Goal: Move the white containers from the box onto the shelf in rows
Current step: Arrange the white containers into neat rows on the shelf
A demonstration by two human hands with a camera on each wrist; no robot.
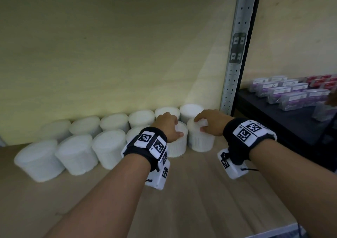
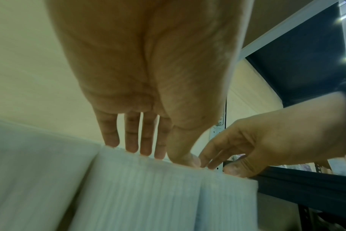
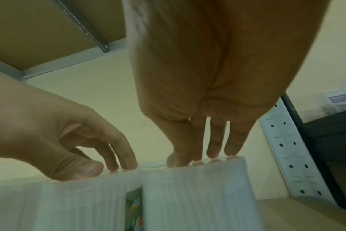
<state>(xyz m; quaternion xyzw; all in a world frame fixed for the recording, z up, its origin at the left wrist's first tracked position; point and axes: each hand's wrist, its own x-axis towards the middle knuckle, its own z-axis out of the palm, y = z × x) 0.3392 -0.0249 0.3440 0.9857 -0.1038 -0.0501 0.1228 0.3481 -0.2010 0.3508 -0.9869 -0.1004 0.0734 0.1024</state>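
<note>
Two white ribbed containers stand side by side on the wooden shelf point(image 1: 200, 192), at the right end of the front row. My left hand point(image 1: 173, 127) is over the left container point(image 1: 177, 144), fingertips and thumb touching its lid. My right hand point(image 1: 200, 124) touches the lid of the right container point(image 1: 200, 141) the same way. In the left wrist view the fingers point(image 2: 146, 150) reach straight down to the lid's rim above the container point(image 2: 148, 195). The right wrist view shows the same on the other container point(image 3: 196, 195), whose glossy lid mirrors the fingertips point(image 3: 213, 153). The box is out of view.
Several more white containers stand in a back row point(image 1: 140, 118) against the wall and in a front row point(image 1: 76, 153) to the left. A perforated metal post point(image 1: 235, 55) bounds the shelf on the right. Beyond it a dark shelf point(image 1: 269, 113) carries purple boxes point(image 1: 291, 93).
</note>
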